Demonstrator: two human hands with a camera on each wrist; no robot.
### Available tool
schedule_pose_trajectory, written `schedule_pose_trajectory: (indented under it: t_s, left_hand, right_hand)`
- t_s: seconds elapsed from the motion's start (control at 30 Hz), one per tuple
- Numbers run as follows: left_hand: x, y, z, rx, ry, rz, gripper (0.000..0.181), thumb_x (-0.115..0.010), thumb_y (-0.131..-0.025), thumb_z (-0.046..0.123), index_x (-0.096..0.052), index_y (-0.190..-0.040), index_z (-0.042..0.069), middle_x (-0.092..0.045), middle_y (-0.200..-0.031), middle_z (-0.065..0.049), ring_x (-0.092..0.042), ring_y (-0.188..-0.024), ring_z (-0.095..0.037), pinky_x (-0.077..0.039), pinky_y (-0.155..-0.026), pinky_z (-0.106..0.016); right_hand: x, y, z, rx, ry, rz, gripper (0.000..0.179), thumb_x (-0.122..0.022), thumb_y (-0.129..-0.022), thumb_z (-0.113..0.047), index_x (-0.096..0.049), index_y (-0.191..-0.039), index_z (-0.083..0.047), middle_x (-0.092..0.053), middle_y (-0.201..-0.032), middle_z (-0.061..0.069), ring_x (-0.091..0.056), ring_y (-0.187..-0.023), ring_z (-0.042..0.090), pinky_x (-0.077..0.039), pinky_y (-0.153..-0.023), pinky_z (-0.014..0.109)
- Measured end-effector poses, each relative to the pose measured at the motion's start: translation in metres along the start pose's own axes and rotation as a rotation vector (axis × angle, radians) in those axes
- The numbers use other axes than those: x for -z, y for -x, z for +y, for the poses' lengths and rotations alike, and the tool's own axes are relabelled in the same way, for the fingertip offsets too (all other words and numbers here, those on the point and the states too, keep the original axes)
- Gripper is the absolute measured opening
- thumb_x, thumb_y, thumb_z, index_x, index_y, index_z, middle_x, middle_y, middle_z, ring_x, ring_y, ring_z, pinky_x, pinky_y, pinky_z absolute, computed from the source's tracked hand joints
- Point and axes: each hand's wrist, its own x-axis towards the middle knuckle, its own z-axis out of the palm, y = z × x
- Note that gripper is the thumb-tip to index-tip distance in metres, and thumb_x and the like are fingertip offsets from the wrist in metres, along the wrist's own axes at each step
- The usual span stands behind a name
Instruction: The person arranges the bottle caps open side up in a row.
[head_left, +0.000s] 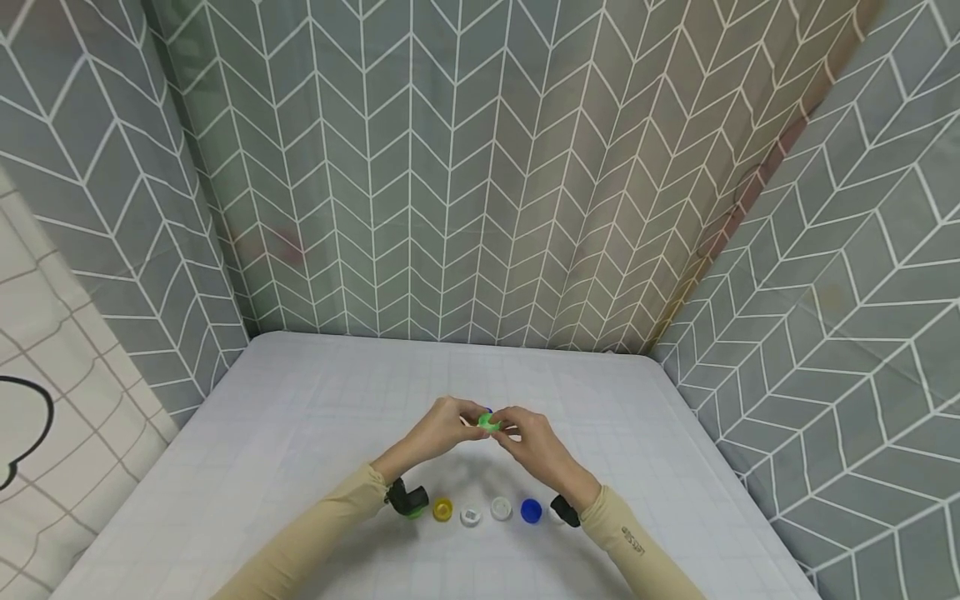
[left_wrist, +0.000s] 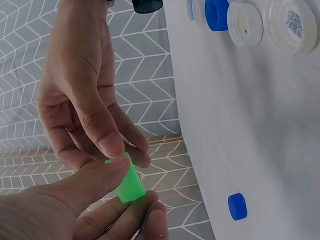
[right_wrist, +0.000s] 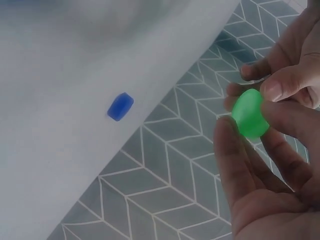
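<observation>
A bright green bottle cap (head_left: 489, 422) is held up above the table between the two hands. My left hand (head_left: 441, 427) pinches it, thumb on one side and fingers on the other, as the left wrist view shows. From the other side my right hand (head_left: 538, 446) grips the same cap (right_wrist: 250, 114) between thumb and forefinger. Beyond the hands a small blue cap (left_wrist: 238, 206) lies alone on the table; in the head view the hands hide most of it.
Nearer me on the white table (head_left: 315, 400) stands a row of caps: a yellow cap (head_left: 442, 509), two white caps (head_left: 501, 508) and a blue cap (head_left: 531, 511). Wrist cameras partly cover a green cap (head_left: 415, 514) and a whitish one at the row's ends. Patterned curtains surround the table.
</observation>
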Motion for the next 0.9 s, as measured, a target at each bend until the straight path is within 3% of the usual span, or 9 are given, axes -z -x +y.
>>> schedule_pose_trajectory:
  t_s: [0.37, 0.63, 0.9]
  left_hand:
    - [-0.01, 0.0, 0.012, -0.032, -0.048, 0.004, 0.032, -0.076, -0.081, 0.012, -0.07, -0.111, 0.003, -0.073, -0.102, -0.007, -0.067, -0.091, -0.019, -0.054, -0.071, -0.026]
    - [-0.025, -0.005, 0.02, -0.025, -0.044, -0.002, 0.032, -0.076, -0.081, 0.009, -0.067, -0.111, 0.003, -0.074, -0.098, -0.008, -0.07, -0.088, -0.016, -0.056, -0.072, -0.023]
    - [-0.044, -0.007, 0.031, -0.034, -0.11, -0.001, 0.027, -0.078, -0.08, 0.011, -0.068, -0.104, 0.003, -0.074, -0.097, -0.008, -0.072, -0.088, -0.017, -0.054, -0.068, -0.017]
  right_hand:
    - [0.008, 0.007, 0.0, -0.086, 0.043, -0.004, 0.037, -0.068, -0.088, -0.007, -0.059, -0.124, -0.002, -0.066, -0.118, 0.012, -0.067, -0.103, 0.023, -0.055, -0.087, 0.033]
    - [0.018, 0.014, 0.0, -0.129, 0.082, -0.014, 0.034, -0.07, -0.086, -0.003, -0.063, -0.119, -0.003, -0.066, -0.109, 0.008, -0.067, -0.098, 0.021, -0.056, -0.083, 0.035]
    - [0.026, 0.03, 0.005, -0.198, 0.049, -0.022, 0.03, -0.07, -0.083, 0.0, -0.065, -0.113, -0.002, -0.064, -0.105, 0.008, -0.066, -0.096, 0.024, -0.056, -0.082, 0.036]
